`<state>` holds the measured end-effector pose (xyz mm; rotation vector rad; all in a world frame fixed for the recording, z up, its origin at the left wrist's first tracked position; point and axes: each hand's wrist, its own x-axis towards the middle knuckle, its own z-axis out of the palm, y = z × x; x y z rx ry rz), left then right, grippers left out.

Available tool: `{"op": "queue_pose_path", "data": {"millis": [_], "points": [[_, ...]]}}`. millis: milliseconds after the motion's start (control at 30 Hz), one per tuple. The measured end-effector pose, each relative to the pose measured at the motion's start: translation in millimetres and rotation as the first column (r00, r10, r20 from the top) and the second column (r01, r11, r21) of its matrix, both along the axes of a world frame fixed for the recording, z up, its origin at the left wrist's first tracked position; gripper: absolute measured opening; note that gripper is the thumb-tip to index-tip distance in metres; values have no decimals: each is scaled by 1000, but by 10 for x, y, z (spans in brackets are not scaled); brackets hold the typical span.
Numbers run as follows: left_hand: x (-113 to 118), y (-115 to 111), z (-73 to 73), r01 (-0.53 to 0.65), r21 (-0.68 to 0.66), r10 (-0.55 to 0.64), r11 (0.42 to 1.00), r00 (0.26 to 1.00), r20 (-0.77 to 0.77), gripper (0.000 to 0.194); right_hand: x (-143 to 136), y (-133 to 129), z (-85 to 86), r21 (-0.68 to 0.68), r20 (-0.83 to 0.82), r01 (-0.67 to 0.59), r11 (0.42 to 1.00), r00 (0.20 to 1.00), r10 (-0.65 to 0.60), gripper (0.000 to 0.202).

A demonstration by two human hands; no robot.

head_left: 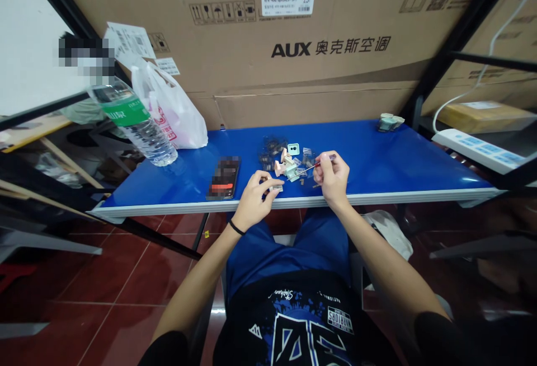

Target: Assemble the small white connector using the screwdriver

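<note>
My right hand (333, 178) is closed around a slim screwdriver (309, 168), its thin metal shaft pointing left and down. Between the fingers of my left hand (255, 195), near the table's front edge, is a small pale part (277, 188); its exact kind is too small to make out. The screwdriver's tip is close to this part, but I cannot tell if they touch. Just beyond lie pale green and pinkish plastic pieces (289, 165), a light green plate with dark holes (293, 149), and a heap of small dark pieces (272, 150).
A phone (224, 178) lies on the blue table (184, 173) left of my hands. Farther left stand a water bottle (142, 134) and a white plastic bag (184, 114). Small pale items (390, 122) sit at the back right, near a power strip (478, 148). A large cardboard box (235, 69) stands behind.
</note>
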<state>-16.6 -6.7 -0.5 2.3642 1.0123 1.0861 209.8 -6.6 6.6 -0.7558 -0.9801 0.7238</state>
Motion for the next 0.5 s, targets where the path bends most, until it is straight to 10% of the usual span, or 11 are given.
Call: {"op": "queue_pose_path", "data": {"millis": [500], "points": [[13, -49, 27, -14, -46, 16, 999, 999, 29, 35, -36, 9, -64, 14, 191, -7, 1000, 982, 5, 39]]}}
